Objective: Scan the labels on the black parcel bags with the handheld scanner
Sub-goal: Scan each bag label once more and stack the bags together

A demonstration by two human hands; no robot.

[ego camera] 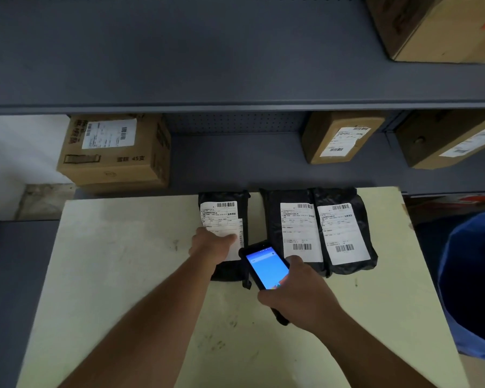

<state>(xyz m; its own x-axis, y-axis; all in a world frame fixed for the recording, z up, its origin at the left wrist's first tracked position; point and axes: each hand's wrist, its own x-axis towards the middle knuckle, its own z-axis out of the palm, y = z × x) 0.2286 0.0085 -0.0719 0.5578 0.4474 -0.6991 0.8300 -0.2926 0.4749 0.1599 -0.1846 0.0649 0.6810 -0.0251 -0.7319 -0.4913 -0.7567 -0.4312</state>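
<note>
Reaching forward from the bottom edge, two bare forearms, over a pale yellowish table point(118, 275). Right hand point(300, 298) gripping the handheld scanner point(266, 268) around its lower body, fingers wrapped, thumb up near the lit blue screen; head of the device tilting toward the leftmost parcel. Left hand point(212, 245) lying flat and open on the left bag point(224, 233), palm pressing the lower part of its white label point(221, 219), grasping nothing, and covering whatever barcode sits low on that sheet.

Lying along the far edge of the table, three black parcel bags: the left one alone, then a gap, then the middle bag point(291, 231) and the right bag point(345, 231) touching side by side, the right one apparently overlapping the middle one slightly. Labels facing up on all three, barcodes showing at top and bottom on the two right ones.

Judging by the wrinkled, glossy film: soft poly mailers, probably light, pliable, a little slippery, likely to slide or crease under a push. Best handled by pinning flat with an open palm on the bag's body or by pinching a sealed end, keeping fingers off the barcodes and the label smooth for a clean read. Scanner looking rigid, sturdy, safely held one-handed by its grip.

Behind, grey metal shelving point(235, 79) carrying cardboard boxes point(115, 152); at right, a blue bin point(476, 275).
</note>
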